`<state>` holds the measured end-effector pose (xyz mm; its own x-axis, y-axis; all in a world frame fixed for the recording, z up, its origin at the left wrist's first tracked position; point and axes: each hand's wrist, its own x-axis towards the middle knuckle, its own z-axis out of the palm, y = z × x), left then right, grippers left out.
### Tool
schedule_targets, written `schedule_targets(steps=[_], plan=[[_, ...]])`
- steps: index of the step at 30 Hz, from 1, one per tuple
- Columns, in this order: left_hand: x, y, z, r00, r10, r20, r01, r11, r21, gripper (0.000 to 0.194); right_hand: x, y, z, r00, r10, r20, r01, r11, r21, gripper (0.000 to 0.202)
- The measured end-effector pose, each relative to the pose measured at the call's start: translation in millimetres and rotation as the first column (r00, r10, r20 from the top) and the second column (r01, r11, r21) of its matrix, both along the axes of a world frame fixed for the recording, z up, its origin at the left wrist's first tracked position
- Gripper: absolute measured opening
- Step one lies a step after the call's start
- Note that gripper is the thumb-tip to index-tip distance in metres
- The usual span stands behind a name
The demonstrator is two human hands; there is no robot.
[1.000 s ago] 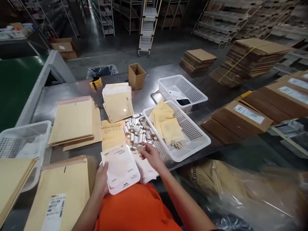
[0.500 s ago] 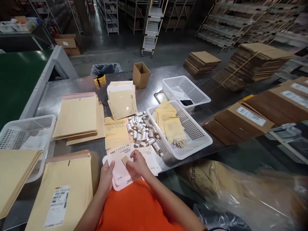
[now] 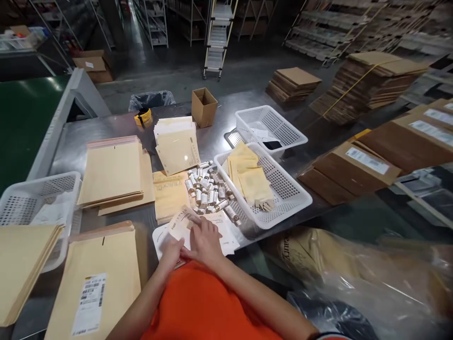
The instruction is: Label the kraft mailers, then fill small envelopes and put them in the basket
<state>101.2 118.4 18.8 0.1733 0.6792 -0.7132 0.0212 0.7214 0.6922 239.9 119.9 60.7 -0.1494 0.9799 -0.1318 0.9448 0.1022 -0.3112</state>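
Just in front of my body, both hands work on a printed paper sheet (image 3: 181, 224), whose far edge is lifted and curled over. My left hand (image 3: 171, 252) pinches its near left side. My right hand (image 3: 205, 240) lies over the right part, fingers bent on the paper. Part of a small tan card (image 3: 191, 224) shows by the right fingers; the rest is hidden. Under the hands is a white tray (image 3: 160, 236), with more printed sheets (image 3: 226, 231) to the right. Small labelled bottles (image 3: 211, 196) are heaped just beyond, next to a pile of yellow envelopes (image 3: 170, 196).
A white basket (image 3: 293, 198) with yellow packets stands right, another basket (image 3: 247, 111) behind it. Large padded envelopes (image 3: 113, 170) are stacked left. Beyond lie more envelopes (image 3: 179, 148), an open carton (image 3: 204, 111) and a yellow tape roll (image 3: 143, 118). Labelled boxes (image 3: 354, 170) line the right.
The sheet's far edge has come up and folded toward me. My right hand has moved from pinching the tan card to lying over the paper; my left hand has shifted right and nearer.
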Motion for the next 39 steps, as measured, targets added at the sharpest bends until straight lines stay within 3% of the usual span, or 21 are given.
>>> schedule_targets(steps=[2,5,8,10,12,15,18,22,25,28,35,39], plan=[[14.7,1.1,0.5,0.995,-0.093,-0.019,0.094,0.993,0.075,0.050,7.6,0.9,1.0,0.998,-0.019,0.052,0.019,1.000,-0.002,0.059],[30.3,5.8,6.6,0.971,-0.226,-0.074,0.237,0.951,0.198,0.039,25.4,7.9,0.2,0.987,-0.102,0.125,0.100,0.995,0.022,0.047],[27.1,22.8,14.2,0.902,-0.376,-0.214,0.429,0.839,0.335,0.015,51.4,12.9,-3.7,0.977,-0.169,0.126,0.168,0.986,0.017,0.040],[15.8,43.6,13.3,0.823,-0.409,-0.394,0.550,0.747,0.373,0.026,70.4,10.2,-7.7,0.967,-0.229,0.113,0.231,0.973,-0.004,0.037],[2.1,68.6,4.2,0.724,-0.349,-0.595,0.620,0.707,0.340,0.032,87.3,2.4,-12.7,0.947,-0.300,0.115,0.304,0.952,-0.020,0.034],[-15.3,101.3,-19.5,0.547,-0.256,-0.797,0.670,0.704,0.234,0.032,104.4,-13.8,-21.1,0.912,-0.382,0.147,0.391,0.920,-0.037,0.033],[-26.1,117.5,-40.9,0.394,-0.259,-0.882,0.745,0.652,0.142,0.030,110.3,-28.3,-28.6,0.901,-0.405,0.156,0.418,0.907,-0.059,0.034],[-37.9,123.2,-51.8,0.275,-0.288,-0.917,0.835,0.544,0.080,0.031,106.9,-38.2,-35.2,0.885,-0.445,0.140,0.459,0.883,-0.097,0.035],[-45.0,125.6,-52.4,0.242,-0.302,-0.922,0.875,0.478,0.073,0.026,103.3,-38.4,-36.9,0.879,-0.459,0.132,0.474,0.871,-0.126,0.036],[-47.4,125.4,-52.4,0.246,-0.304,-0.920,0.889,0.450,0.089,0.021,103.1,-35.0,-35.6,0.880,-0.458,0.130,0.473,0.870,-0.137,0.038],[-50.0,125.0,-49.6,0.325,-0.253,-0.911,0.862,0.475,0.175,0.019,112.3,-30.2,-30.2,0.874,-0.467,0.136,0.482,0.868,-0.118,0.039],[-52.9,139.6,-35.8,0.347,-0.208,-0.915,0.840,0.502,0.205,0.019,112.4,-33.1,-32.6,0.890,-0.433,0.140,0.450,0.885,-0.122,0.038]])
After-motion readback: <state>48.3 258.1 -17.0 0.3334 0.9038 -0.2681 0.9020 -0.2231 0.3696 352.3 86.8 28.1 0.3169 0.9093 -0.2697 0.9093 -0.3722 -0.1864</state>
